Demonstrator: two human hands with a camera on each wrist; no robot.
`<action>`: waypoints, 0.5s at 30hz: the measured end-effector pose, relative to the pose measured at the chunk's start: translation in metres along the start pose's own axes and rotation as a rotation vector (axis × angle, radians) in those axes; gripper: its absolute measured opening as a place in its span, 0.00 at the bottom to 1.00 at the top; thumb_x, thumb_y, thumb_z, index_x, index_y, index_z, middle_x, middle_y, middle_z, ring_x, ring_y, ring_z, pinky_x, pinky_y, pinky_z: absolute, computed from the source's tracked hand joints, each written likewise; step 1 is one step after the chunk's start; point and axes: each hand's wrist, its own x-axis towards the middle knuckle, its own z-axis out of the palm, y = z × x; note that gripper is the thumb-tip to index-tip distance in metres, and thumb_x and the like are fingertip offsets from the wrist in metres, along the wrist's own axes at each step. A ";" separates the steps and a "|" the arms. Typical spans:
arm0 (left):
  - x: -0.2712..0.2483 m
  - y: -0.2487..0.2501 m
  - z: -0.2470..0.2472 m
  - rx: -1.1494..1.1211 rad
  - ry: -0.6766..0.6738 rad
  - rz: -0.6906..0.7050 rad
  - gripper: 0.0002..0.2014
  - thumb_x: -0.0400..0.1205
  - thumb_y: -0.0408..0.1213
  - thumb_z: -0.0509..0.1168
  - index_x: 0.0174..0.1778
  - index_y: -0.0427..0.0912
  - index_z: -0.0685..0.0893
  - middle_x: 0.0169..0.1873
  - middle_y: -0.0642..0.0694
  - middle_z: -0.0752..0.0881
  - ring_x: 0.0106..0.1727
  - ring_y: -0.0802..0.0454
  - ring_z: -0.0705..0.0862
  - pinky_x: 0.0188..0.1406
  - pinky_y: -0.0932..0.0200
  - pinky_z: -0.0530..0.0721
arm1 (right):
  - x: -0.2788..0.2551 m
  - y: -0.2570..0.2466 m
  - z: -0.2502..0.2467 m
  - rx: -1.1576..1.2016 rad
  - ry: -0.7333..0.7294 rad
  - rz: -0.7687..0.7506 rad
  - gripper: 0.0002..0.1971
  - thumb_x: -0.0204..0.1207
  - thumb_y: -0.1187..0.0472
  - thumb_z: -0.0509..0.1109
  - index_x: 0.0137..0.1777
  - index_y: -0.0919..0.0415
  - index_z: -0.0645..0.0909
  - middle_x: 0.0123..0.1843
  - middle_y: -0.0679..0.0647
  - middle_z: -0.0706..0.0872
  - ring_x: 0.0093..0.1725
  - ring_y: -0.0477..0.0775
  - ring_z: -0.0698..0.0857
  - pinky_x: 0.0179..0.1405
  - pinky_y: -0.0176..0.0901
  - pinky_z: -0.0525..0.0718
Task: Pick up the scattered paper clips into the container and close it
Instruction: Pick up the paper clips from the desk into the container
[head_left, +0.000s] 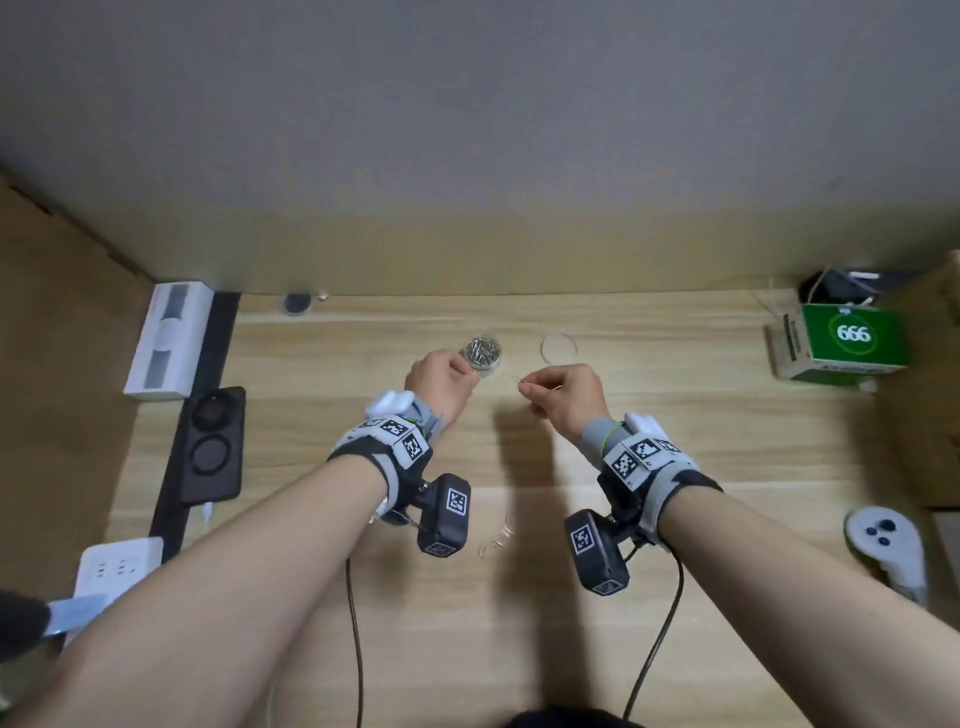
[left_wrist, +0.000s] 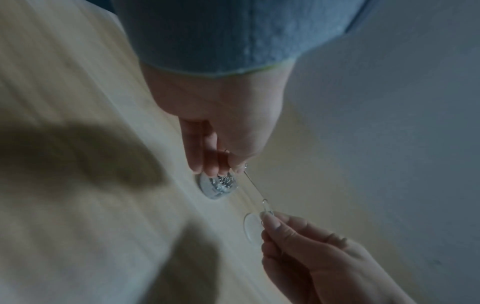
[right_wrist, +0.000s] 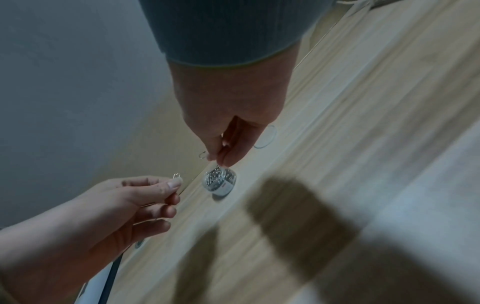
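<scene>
Both hands hold thin silver wire paper clips above the light wooden table (head_left: 649, 415), close to the small round clear plastic container (head_left: 483, 353).

The left hand (head_left: 441, 384) pinches one silver paper clip (right_wrist: 177, 175) between thumb and forefinger, with the container just beyond its fingertips, open and filled with shiny clips. The right hand (head_left: 563, 397) pinches another bent wire clip (head_left: 519, 380) with curled fingers; the flat round transparent lid (head_left: 559, 347) lies on the wood just beyond this hand, apart from the container. Between the two wrists, nearer to the person, a few loose clips (head_left: 496, 540) lie on bare smooth wood with free space around them. Only the head view shows these loose clips. The left wrist view shows a thin straight wire line (left_wrist: 253, 186) running between the two hands.
</scene>
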 end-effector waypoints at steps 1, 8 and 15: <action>0.011 0.005 0.001 -0.017 0.010 0.002 0.05 0.71 0.44 0.73 0.33 0.50 0.85 0.29 0.53 0.89 0.34 0.47 0.89 0.39 0.48 0.89 | 0.009 -0.003 -0.001 0.014 0.004 0.004 0.12 0.74 0.67 0.79 0.31 0.54 0.87 0.26 0.53 0.84 0.22 0.51 0.80 0.38 0.52 0.86; 0.060 0.023 0.018 0.018 0.016 0.004 0.06 0.71 0.40 0.74 0.31 0.52 0.84 0.28 0.57 0.82 0.37 0.50 0.84 0.33 0.60 0.77 | 0.052 0.013 -0.007 0.029 -0.010 0.078 0.11 0.74 0.68 0.78 0.32 0.56 0.87 0.25 0.54 0.84 0.26 0.55 0.81 0.43 0.58 0.88; 0.067 0.003 0.021 0.006 0.020 -0.023 0.10 0.69 0.38 0.73 0.45 0.55 0.86 0.31 0.56 0.87 0.36 0.55 0.86 0.36 0.61 0.81 | 0.080 0.007 0.011 -0.017 -0.048 0.078 0.10 0.74 0.66 0.79 0.32 0.54 0.88 0.27 0.55 0.86 0.27 0.54 0.81 0.41 0.55 0.87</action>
